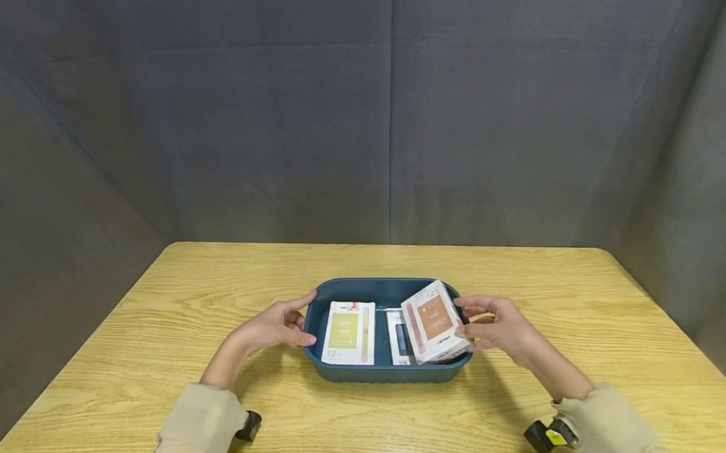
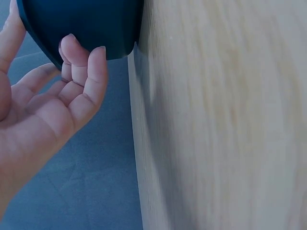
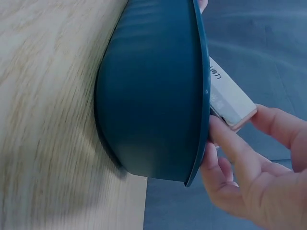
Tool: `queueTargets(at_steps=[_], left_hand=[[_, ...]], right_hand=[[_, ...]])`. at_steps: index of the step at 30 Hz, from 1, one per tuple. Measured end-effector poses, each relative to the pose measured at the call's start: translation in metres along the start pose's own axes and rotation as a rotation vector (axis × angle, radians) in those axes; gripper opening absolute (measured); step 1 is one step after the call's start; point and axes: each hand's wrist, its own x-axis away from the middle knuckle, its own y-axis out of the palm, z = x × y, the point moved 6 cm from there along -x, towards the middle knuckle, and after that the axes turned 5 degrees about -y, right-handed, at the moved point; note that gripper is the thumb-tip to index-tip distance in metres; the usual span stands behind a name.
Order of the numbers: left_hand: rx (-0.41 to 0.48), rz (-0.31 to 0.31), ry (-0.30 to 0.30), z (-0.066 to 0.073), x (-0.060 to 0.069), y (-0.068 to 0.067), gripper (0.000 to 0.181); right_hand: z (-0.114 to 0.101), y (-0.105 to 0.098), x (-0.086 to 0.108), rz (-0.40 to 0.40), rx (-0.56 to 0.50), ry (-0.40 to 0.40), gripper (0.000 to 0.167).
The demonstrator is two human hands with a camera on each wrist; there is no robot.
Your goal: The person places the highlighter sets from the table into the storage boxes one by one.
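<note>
A dark blue plastic bin (image 1: 383, 374) stands on the table, its outer wall close up in both wrist views. My left hand (image 1: 282, 324) holds the bin's left end, with curled fingers (image 2: 96, 72) against the outer wall. At the other end, my right hand (image 1: 498, 329) pinches a white box with an orange label (image 1: 434, 320). That box (image 3: 232, 93) is tilted and juts above the right rim. Beneath it lies a white box with a dark blue panel (image 1: 398, 337), partly covered. A white box with a yellow-green label (image 1: 348, 333) lies in the left half.
The bin sits on a light wood-grain table (image 1: 287, 422). Grey cloth (image 1: 357, 117) hangs behind the table and at both sides. Small black devices (image 1: 248, 426) are strapped at the wrists, by the beige sleeves (image 1: 200, 420).
</note>
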Motion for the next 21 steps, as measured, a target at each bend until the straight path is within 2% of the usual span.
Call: queueTargets(at_steps=[4, 9, 15, 21], left_hand=[[0.0, 0.003, -0.003, 0.0, 0.0, 0.0, 0.093], [-0.005, 0.005, -0.003, 0.0, 0.0, 0.0, 0.092], [-0.007, 0.009, -0.005, 0.0, 0.001, 0.0, 0.092], [-0.006, 0.005, -0.005, 0.001, 0.0, 0.0, 0.092]], right_hand=[[-0.004, 0.004, -0.001, -0.001, 0.068, -0.002, 0.051], [-0.012, 0.012, -0.001, -0.02, 0.147, -0.049, 0.042], [-0.014, 0.018, -0.001, -0.003, 0.246, -0.09, 0.036], [-0.018, 0.022, -0.001, -0.013, 0.285, -0.116, 0.036]])
